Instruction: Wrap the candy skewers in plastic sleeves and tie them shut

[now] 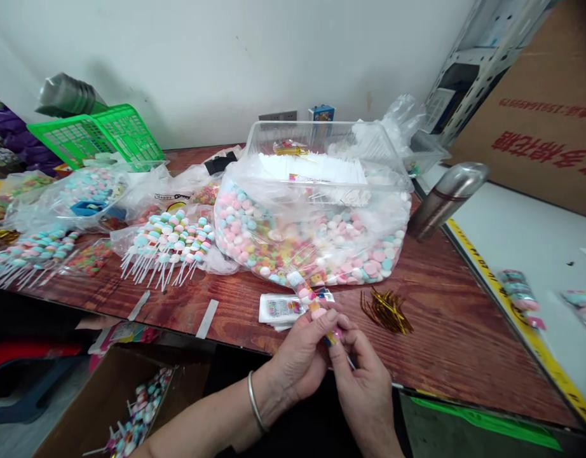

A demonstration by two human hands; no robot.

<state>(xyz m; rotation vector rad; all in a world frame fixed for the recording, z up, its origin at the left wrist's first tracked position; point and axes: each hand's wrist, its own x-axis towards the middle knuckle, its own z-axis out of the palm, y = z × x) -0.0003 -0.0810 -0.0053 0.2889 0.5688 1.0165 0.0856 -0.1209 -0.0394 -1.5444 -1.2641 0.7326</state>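
A candy skewer [306, 294] of pastel sweets in a clear printed wrapper slants up and left from between my hands, over the table's front edge. My left hand [306, 346], with a metal bangle on the wrist, is closed around its lower part. Pinched fingers of my right hand [362, 375] grip the lower end of the wrapper by the stick. Just behind lies a stack of printed clear wrappers [276, 308]. Gold twist ties [386, 310] are heaped to the right of my hands.
A clear bin [393, 159] with white sticks rests on a big bag of pastel candies [240, 219]. Skewers [173, 238] are piled to the left, near a green basket [135, 137]. A steel flask [448, 200] leans right. Below, a cardboard box [83, 413] holds wrapped skewers.
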